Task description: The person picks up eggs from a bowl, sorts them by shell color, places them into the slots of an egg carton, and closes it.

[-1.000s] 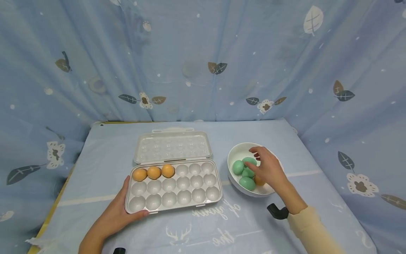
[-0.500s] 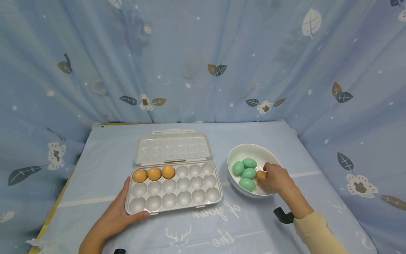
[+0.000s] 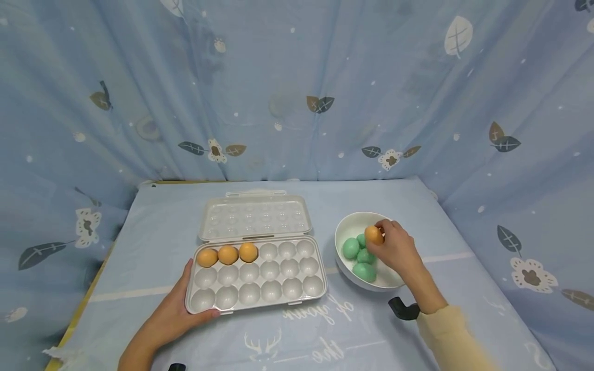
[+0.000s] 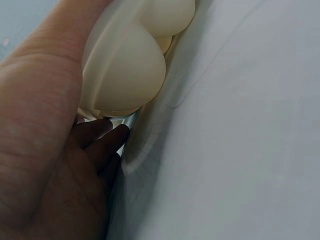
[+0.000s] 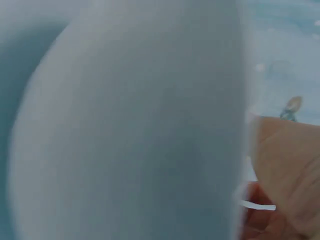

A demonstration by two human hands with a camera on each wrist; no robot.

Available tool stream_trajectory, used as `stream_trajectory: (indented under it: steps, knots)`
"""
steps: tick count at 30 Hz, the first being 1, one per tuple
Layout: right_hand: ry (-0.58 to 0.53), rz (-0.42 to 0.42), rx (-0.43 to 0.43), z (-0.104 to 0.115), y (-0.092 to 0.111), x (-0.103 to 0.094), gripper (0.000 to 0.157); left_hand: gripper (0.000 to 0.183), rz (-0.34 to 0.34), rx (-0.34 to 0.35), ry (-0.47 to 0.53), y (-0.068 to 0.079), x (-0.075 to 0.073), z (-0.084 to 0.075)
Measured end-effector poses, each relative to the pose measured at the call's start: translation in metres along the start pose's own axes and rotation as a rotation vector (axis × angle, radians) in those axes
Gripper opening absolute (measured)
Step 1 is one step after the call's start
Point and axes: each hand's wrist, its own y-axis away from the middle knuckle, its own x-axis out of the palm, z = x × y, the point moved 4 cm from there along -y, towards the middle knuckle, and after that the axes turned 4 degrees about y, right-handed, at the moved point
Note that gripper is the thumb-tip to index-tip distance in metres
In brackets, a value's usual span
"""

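An orange egg (image 3: 374,235) is pinched in my right hand (image 3: 396,247), above the white bowl (image 3: 345,226). Several green eggs (image 3: 364,272) lie in that bowl, one partly hidden behind the held egg. My left hand (image 3: 175,309) holds the near left corner of the egg tray (image 3: 320,288), thumb on the front edge and fingers along the left end. Three orange eggs (image 3: 228,255) fill the left half of its back row. In the left wrist view the rounded undersides of the tray's cups (image 4: 130,70) show beside the fingers (image 4: 107,145). The bowl's outer wall (image 5: 130,130) fills much of the right wrist view.
The tray's clear lid (image 3: 255,216) lies folded back behind it. A pale blue printed cloth (image 3: 278,340) covers the table, and a blue patterned curtain (image 3: 297,72) hangs around the back and sides. A black curved piece (image 3: 403,309) sits by the right wrist.
My right hand reached into the bowl, took hold of the orange egg and raised it up and slightly left. The left hand stays at the tray's corner.
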Motion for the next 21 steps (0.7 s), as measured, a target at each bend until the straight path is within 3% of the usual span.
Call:
stream_trajectory:
  steps: [6, 12, 17, 21]
  knots:
    - [-0.191, -0.028, -0.057, 0.052, -0.012, 0.007, 0.049, 0.138, -0.002, -0.019, -0.020, 0.000, 0.000, 0.002]
    - [-0.353, -0.012, -0.212, 0.107, -0.016, 0.035, 0.047, 0.139, -0.004, -0.031, -0.027, 0.000, 0.001, 0.003]
    - [-0.418, 0.051, -0.336, 0.148, -0.016, 0.068, 0.044, 0.139, -0.011, -0.014, -0.027, -0.001, 0.000, 0.002]
    - [-0.385, 0.118, -0.384, 0.170, -0.015, 0.092, 0.044, 0.138, -0.015, -0.002, -0.025, 0.000, 0.000, 0.003]
